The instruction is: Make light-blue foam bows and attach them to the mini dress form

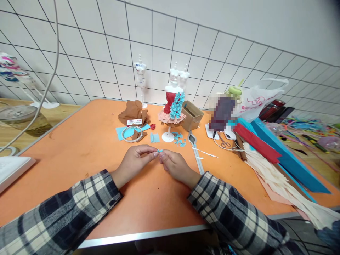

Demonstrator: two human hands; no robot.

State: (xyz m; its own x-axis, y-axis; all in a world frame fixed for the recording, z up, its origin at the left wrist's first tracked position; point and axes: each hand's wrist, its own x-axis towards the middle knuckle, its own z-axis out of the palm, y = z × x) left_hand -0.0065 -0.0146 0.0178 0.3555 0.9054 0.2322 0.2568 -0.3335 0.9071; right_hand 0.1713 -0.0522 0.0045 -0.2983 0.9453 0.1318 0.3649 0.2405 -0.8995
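Both hands (136, 161) (178, 165) pinch what's likely blue paper (159, 151).

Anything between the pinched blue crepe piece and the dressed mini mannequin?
Nothing visible: only orange tabletop separates the blue crepe piece, pinched by left hand and right hand, from the dressed mini mannequin. Blue scraps lie off right.

Left hand (138, 161) and right hand (177, 164), both bare, meet above glossy orange tabletop (151, 212); fingertips pinch a tiny light-blue crinkled piece (160, 151). Beyond them: white miniature mannequin (172, 89) on round base, upright, wearing red bodice (169, 102), light-blue ruffle (177, 105), pink frilled skirt (164, 117). Light-blue crinkled scraps (177, 135) lie just right of base; flat light-blue rectangle (154, 137) left. Open brown cardboard box (191, 118) stands right of mannequin.
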